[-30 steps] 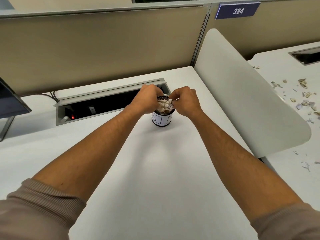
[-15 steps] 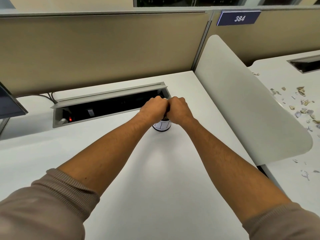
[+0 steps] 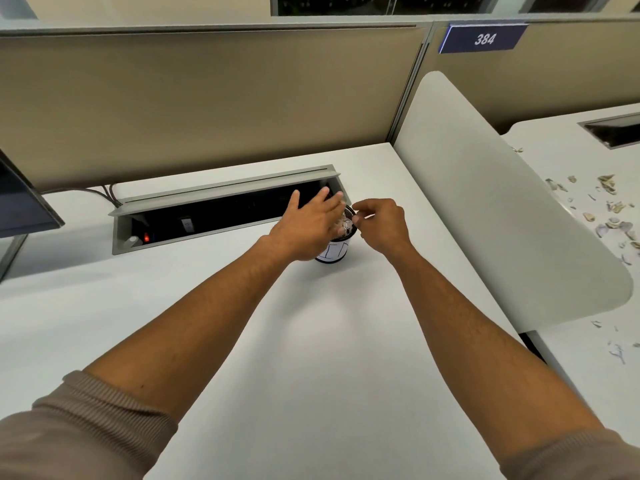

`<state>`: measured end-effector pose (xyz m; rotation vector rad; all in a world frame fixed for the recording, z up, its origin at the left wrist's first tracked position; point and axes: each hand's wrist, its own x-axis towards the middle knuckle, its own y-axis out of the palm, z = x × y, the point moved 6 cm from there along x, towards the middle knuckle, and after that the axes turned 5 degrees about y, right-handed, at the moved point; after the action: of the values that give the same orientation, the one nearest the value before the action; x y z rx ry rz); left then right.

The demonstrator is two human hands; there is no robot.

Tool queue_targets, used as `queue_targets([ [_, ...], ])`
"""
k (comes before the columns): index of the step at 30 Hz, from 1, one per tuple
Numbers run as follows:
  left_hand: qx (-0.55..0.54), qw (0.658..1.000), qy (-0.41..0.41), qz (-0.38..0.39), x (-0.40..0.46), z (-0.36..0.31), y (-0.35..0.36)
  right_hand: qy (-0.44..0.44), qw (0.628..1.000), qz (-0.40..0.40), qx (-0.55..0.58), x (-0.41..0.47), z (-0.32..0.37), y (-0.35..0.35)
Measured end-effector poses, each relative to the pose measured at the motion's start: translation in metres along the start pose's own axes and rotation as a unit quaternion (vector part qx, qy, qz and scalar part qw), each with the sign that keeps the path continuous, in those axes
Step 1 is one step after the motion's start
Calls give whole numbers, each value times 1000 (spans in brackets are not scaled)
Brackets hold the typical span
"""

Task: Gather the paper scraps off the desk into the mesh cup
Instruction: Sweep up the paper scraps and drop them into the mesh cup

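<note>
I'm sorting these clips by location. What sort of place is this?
Most likely an open-plan office workstation: a fabric partition behind the white desk, a numbered sign reading 384, a desk cable box with sockets, and a monitor's edge.

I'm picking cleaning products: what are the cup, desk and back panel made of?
Cup: black wire mesh, likely metal, seen at its rim; a white label wraps the side. Desk: smooth matte white surface, probably laminate, with a soft sheen. Back panel: flat beige face, possibly fabric; the weave is too fine to confirm.
</note>
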<state>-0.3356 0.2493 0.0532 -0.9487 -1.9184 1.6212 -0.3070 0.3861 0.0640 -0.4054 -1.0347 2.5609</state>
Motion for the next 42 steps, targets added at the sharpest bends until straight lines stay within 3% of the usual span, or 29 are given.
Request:
queue_targets([
  [2, 15, 999, 4, 38, 2, 2, 16, 19, 999, 13, 43, -1, -6, 4],
  [5, -3, 1000, -13, 26, 8, 2, 20, 43, 995, 5, 92, -3, -12, 5],
  [9, -14, 999, -38, -1, 18, 4, 13, 45, 992, 5, 114, -4, -15, 7],
  [14, 37, 997, -44, 54, 37, 13, 6, 51, 991, 12, 126, -2, -17, 8],
  [21, 4, 996, -79, 51, 45, 14, 9, 69, 987, 16, 145, -1, -18, 9],
  [26, -137, 986, -89, -19, 24, 11, -2, 85, 988, 2, 132, -8, -19, 5],
  [30, -217, 969, -80, -91, -10, 13, -17, 82, 991, -62, 91, -23, -18, -3],
  [35, -296, 922, -134, -212, -88, 25, -19, 25, 991, -103, 79, -67, 0, -2],
  [42, -288, 913, -193, -216, -207, 31, 18, -25, 988, -53, 140, -142, 31, 39],
])
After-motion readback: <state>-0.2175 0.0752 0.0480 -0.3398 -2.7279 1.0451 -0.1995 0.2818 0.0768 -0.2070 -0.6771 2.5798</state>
